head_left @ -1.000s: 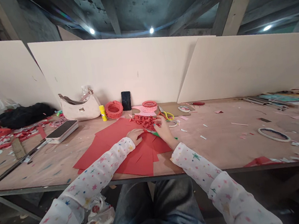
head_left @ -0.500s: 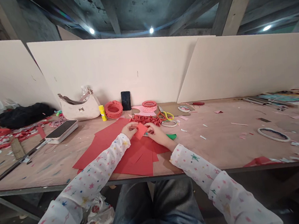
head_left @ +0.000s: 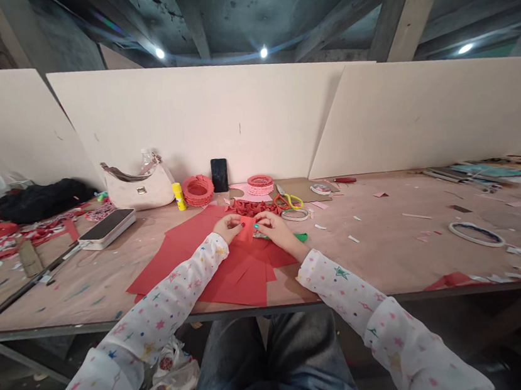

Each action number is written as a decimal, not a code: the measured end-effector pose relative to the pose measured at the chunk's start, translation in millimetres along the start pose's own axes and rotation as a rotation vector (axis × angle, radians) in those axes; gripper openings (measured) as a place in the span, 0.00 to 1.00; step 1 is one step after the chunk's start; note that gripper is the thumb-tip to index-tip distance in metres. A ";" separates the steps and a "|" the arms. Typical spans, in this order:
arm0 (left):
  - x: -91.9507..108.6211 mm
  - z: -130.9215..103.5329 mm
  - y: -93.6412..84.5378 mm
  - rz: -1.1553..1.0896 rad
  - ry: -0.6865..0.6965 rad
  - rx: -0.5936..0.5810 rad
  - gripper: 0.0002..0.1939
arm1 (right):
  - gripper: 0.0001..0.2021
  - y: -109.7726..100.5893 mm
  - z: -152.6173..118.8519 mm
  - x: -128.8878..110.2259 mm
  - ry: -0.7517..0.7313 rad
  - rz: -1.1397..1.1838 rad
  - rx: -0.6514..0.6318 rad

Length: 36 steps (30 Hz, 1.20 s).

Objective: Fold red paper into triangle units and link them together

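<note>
Broad, flat white boards (head_left: 213, 118) with a smooth, matte face stand upright along the back of the table (head_left: 378, 225), whose brownish-pink covering is scuffed and flecked with paint. On it, below and in front of the hands, overlapping red paper sheets (head_left: 168, 257) fan out with crisp straight edges and pointed corners. A pale handbag (head_left: 140, 187), curved like a crescent and fitted with a small metal clasp, stands against the boards to the left. Over the sheets are the left hand (head_left: 228, 227) and right hand (head_left: 276, 228), thumbs facing each other. Behind them lies a heap of folded red paper (head_left: 252, 207), jagged and ridged. Further back sit a thick red paper ring (head_left: 198, 191) with a pleated wall and a pinkish ring (head_left: 260, 185) with a rippled side; a glossy black phone (head_left: 220, 174) leans upright between them. Scissors (head_left: 288, 200) with rounded yellow and red handles lie right of the heap, and a yellow cylindrical glue stick (head_left: 179, 196) stands by the bag. Smallest is a thin, smooth red paper piece (head_left: 247, 228), held up between the hands: the left fingers are pinched on its left side, the right fingers on its right edge.
</note>
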State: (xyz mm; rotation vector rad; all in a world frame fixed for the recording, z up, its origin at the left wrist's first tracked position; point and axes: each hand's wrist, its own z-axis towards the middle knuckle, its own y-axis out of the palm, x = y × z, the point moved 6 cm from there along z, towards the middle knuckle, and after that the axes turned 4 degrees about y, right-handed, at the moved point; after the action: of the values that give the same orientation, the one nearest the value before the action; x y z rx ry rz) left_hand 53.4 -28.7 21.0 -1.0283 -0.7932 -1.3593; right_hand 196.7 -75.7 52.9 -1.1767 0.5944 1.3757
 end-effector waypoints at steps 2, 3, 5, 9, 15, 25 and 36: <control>1.0 -0.9 1.1 -0.019 -0.012 -0.013 0.14 | 0.08 -0.2 0.5 0.7 0.005 0.014 0.005; 2.1 -1.5 1.9 -0.030 -0.016 -0.022 0.15 | 0.09 0.0 0.7 1.2 0.007 0.019 0.006; 4.9 -3.5 4.2 -0.053 -0.027 -0.049 0.15 | 0.09 1.0 1.2 2.6 0.010 0.027 0.003; 9.5 -10.0 12.8 -0.101 -0.060 -0.137 0.16 | 0.12 2.6 1.8 5.7 0.010 0.026 -0.001; 10.4 -16.2 20.7 -0.147 -0.094 -0.212 0.17 | 0.08 1.9 1.3 5.6 0.002 0.011 -0.011; 11.9 -23.0 29.8 -0.142 -0.140 -0.298 0.21 | 0.08 -7.1 1.0 4.6 0.007 0.039 0.109; 10.9 -11.7 18.1 -0.117 -0.097 -0.137 0.16 | 0.09 -1.8 1.0 -2.8 -0.042 0.013 0.064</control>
State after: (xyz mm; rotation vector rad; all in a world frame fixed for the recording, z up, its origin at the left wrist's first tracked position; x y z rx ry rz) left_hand 70.9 -45.0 24.4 -1.1774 -0.8524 -1.4892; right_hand 197.6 -75.6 56.3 -1.0918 0.6129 1.3794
